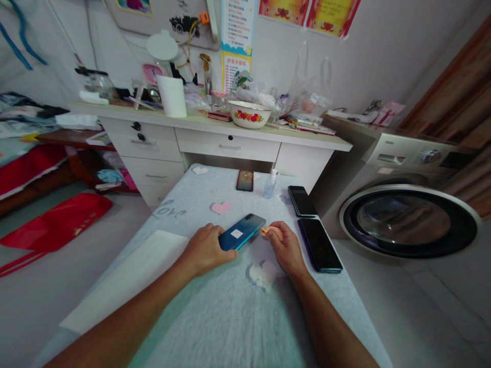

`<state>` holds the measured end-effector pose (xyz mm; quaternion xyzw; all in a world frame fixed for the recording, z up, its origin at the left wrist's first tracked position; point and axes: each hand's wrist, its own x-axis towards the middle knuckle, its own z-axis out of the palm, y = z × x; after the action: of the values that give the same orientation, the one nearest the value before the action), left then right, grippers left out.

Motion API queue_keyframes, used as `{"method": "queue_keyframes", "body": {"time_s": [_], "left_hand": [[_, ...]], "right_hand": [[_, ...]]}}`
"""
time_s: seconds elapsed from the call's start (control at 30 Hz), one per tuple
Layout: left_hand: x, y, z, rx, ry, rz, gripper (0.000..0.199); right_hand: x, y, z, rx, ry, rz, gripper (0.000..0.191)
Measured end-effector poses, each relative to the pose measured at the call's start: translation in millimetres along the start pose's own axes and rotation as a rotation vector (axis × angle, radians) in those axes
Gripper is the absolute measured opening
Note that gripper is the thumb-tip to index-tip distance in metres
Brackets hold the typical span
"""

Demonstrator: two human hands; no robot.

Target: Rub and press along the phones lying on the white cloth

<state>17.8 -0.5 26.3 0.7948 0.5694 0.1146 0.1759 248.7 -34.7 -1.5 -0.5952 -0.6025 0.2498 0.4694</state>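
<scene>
My left hand (207,248) is closed around the lower end of a blue smartphone (245,229), its back with a white sticker turned up and its camera end pointing to the right. Close to that camera end, my right hand (286,248) pinches a small folded orange cloth (271,232). Two dark phones lie screen up to the right of my right hand, a larger one (320,245) nearer me and a smaller one (302,201) behind it. Farther back on the table are a clear spray bottle (270,185) and another phone (245,181).
A pale blue cloth with hearts covers the table (230,317); a white paper sheet (130,281) lies on its left. Behind stands a white desk (230,148) bearing a flowered enamel bowl (250,120). To the right is a washing machine (406,214), and a red bag (57,225) lies left.
</scene>
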Motion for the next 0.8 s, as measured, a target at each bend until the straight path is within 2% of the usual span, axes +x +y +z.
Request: {"method": "queue_keyframes", "body": {"time_s": [0.17, 0.3, 0.53, 0.8], "left_hand": [[-16.9, 9.6, 16.2, 0.031, 0.048, 0.115, 0.054], [-19.6, 7.7, 17.1, 0.054, 0.043, 0.173, 0.054], [-20.5, -1.1, 12.0, 0.02, 0.001, 0.247, 0.058], [-18.6, -10.1, 18.2, -0.068, -0.008, 0.246, 0.066]], "right_hand": [[1.1, -0.7, -3.2, -0.098, 0.079, -0.072, 0.013], [2.0, 1.5, -4.3, -0.202, 0.107, -0.149, 0.011], [1.2, 6.5, -3.2, -0.265, 0.05, -0.169, 0.018], [-2.4, 4.9, -0.7, -0.423, -0.033, -0.179, 0.018]]}}
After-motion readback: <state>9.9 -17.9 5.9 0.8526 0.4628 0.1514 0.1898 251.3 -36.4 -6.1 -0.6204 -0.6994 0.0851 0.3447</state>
